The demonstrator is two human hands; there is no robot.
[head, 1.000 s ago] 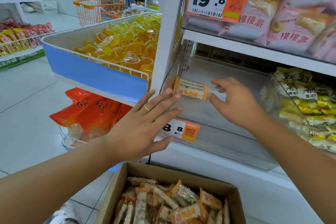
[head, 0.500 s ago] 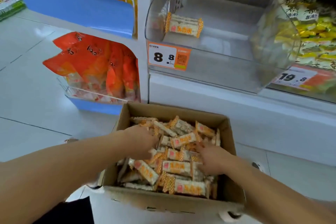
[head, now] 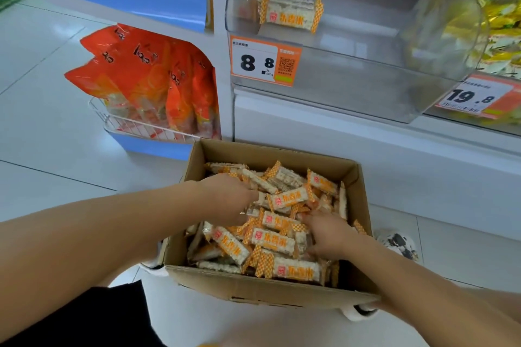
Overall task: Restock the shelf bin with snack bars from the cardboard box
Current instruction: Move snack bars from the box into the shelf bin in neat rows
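Note:
The open cardboard box stands on the floor below the shelf, full of several snack bars in white and orange wrappers. My left hand reaches into the left of the pile, its fingers curled down around bars. My right hand digs into the right side, with fingers and thumb closed on bars; the fingertips are buried. Above, the clear shelf bin holds a small stack of snack bars at its back left.
An 8.8 price tag is stuck on the bin's front. To the right is a bin of yellow packs with a 19.8 tag. Orange bags fill a wire basket at left. A shoe shows beside the box.
A second ago both hands were up at the shelf bin by the bars there. They came down into the box, and since half a second ago they have sunk deeper into the pile.

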